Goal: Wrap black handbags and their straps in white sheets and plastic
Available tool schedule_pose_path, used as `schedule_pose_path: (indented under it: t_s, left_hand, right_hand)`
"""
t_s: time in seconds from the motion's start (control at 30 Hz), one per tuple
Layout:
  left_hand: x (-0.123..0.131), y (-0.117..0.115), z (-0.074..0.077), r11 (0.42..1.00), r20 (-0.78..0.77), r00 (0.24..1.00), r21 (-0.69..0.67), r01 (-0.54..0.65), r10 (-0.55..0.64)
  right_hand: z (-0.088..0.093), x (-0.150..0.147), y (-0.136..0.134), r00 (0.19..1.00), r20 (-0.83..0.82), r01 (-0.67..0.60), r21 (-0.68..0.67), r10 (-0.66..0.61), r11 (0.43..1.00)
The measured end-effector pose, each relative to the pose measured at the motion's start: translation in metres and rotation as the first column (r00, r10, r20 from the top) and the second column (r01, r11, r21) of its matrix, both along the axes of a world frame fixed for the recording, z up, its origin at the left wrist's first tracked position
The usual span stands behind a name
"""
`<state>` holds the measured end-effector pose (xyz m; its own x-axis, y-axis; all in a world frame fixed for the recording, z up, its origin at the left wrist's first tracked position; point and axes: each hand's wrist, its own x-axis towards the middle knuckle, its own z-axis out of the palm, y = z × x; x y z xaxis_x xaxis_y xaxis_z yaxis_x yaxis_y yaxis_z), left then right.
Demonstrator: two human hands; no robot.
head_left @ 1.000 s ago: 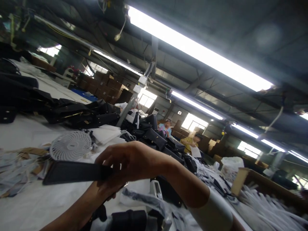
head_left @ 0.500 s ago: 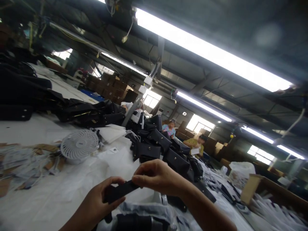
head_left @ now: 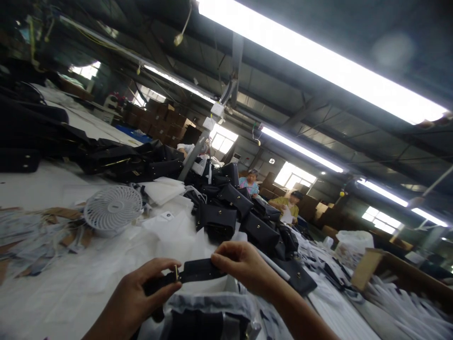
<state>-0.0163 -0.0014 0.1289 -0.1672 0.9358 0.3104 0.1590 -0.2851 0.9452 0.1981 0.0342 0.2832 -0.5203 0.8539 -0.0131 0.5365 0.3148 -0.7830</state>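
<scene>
Both my hands hold a black strap [head_left: 198, 271] with a small gold buckle low in the middle of the view. My left hand [head_left: 141, 295] pinches its left end at the buckle. My right hand [head_left: 244, 267] pinches the right end with fingers closed. Under the strap lies a bag wrapped in clear plastic [head_left: 212, 314]. A pile of black handbags [head_left: 244, 212] runs along the white table [head_left: 42, 184] just beyond my hands.
A small white fan [head_left: 112, 208] lies on the table to the left, beside paper scraps and white folded sheets [head_left: 161, 189]. Two people sit at the far end. An open cardboard box [head_left: 389, 278] stands at the right. Stacked cartons line the back wall.
The strap was stretched out leftward a second ago; my hands have since drawn in and lowered, now pinching it short between them with the buckle showing. The view tilted slightly.
</scene>
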Motion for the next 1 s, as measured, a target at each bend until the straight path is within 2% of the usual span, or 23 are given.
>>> schedule_pose_path:
  t_s: [0.1,0.2,0.3,0.37,0.43,0.53,0.63,0.67,0.7,0.77,0.83,0.87,0.93,1.0]
  left_hand:
    - [-0.001,0.001,-0.005,0.999,0.048,0.999,-0.022,0.027,-0.026]
    - [0.002,0.0,-0.004,1.0,0.088,0.996,0.005,-0.016,0.016]
    - [0.006,-0.005,0.002,0.999,0.093,0.995,0.007,-0.039,0.038]
    - [0.008,-0.008,0.007,0.999,0.035,0.999,0.036,0.019,-0.02]
    - [0.009,-0.01,0.011,0.996,-0.019,0.998,0.054,0.068,-0.067]
    - [0.006,-0.012,0.016,1.0,0.001,1.0,0.028,0.004,-0.004]
    - [-0.002,-0.012,0.014,0.999,0.045,0.998,0.011,-0.04,0.039]
    - [-0.005,-0.012,0.013,0.999,0.054,0.998,0.014,-0.035,0.034]
    - [-0.007,-0.012,0.011,0.999,0.058,0.998,0.025,-0.025,0.024]
    - [-0.011,-0.013,0.009,0.996,0.03,1.0,0.085,-0.011,0.008]
    - [-0.016,-0.014,0.008,0.976,-0.054,0.998,0.215,-0.023,0.035]
    - [-0.02,-0.015,0.007,0.955,-0.111,0.991,0.295,-0.033,0.069]
    - [-0.031,-0.016,0.003,0.896,-0.207,0.962,0.438,-0.071,0.177]
    - [-0.049,-0.016,-0.007,0.858,-0.239,0.933,0.5,-0.12,0.27]
  right_hand:
    - [-0.02,0.004,0.007,0.996,0.067,0.051,0.02,-0.052,0.998]
    - [-0.032,0.001,0.01,0.99,0.119,0.075,0.025,-0.078,0.997]
    - [-0.033,-0.008,0.007,0.987,0.148,0.064,0.019,-0.066,0.998]
    - [-0.028,-0.017,0.0,0.982,0.188,-0.005,0.041,-0.003,0.999]
    - [-0.021,-0.026,-0.007,0.961,0.27,-0.095,0.134,0.056,0.986]
    - [-0.012,-0.037,-0.014,0.918,0.391,-0.222,0.364,0.068,0.904]
    - [-0.01,-0.04,-0.013,0.909,0.414,-0.31,0.593,0.049,0.743]
    - [-0.011,-0.04,-0.012,0.913,0.404,-0.321,0.631,0.055,0.706]
    - [-0.013,-0.041,-0.011,0.917,0.391,-0.326,0.633,0.074,0.702]
    - [-0.017,-0.042,-0.01,0.921,0.363,-0.33,0.529,0.143,0.781]
    - [-0.018,-0.044,-0.01,0.917,0.344,-0.326,0.359,0.201,0.875]
    - [-0.017,-0.045,-0.01,0.916,0.34,-0.321,0.297,0.214,0.9]
    - [-0.012,-0.045,-0.01,0.915,0.347,-0.306,0.264,0.206,0.915]
    - [-0.005,-0.044,-0.009,0.916,0.361,-0.292,0.291,0.178,0.911]
